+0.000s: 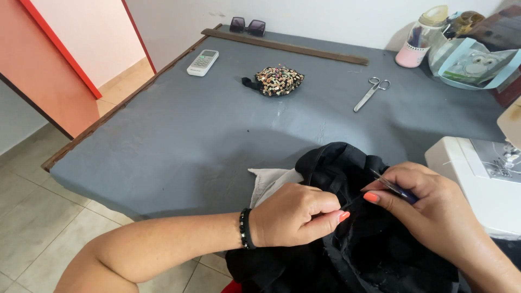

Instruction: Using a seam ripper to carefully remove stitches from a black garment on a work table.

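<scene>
**Two hands at a black garment, with a small tool**

Nearest to the camera lies the black fabric (347,244), bunched at the near edge of the grey surface (179,135) and hanging over it. The left hand (293,214) rests on the cloth with its fingers (331,220) curled narrow, pinching a fold of the fabric between thumb and forefinger. The right hand (434,206) is just beside it, almost touching; its fingers (372,197) are closed around a thin dark-handled tool (393,188), whose tip points to the fabric between both hands. A piece of white cloth (271,182) shows under the black one, just beyond the left fingers.

To the right of the right hand stands a white sewing machine (477,184). Well beyond the fingers lie scissors (371,93), a sequined bundle (278,80), a white remote control (202,62) and dark sunglasses (247,25). In the far right corner stand a pink-based clear container (420,38) and a light blue package with an owl picture (477,65).
</scene>
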